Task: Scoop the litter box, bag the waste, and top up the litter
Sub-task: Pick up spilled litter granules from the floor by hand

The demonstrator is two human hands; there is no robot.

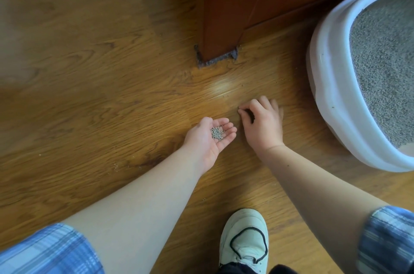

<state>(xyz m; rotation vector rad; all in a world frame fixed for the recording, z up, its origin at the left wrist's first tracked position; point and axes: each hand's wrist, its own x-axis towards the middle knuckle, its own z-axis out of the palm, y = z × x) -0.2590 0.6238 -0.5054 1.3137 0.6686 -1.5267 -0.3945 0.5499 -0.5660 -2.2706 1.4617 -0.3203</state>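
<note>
Litter box [331, 85] sits on the floor [112, 94] at the far right, full of grey litter [385, 54]. The left hand [209, 139] lies released, palm up and cupped as a tray for litter grains [216, 133], just beside the right hand [262, 123], whose curled thumb and forefinger pinch at the floor, seemingly on another stray grain, keeping each transfer short

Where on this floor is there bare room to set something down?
The widest bare floor lies left of the wooden post, beyond the left hand. A smaller patch sits between the shoe and the left forearm. It is crowded between the right hand and the litter box.
</note>
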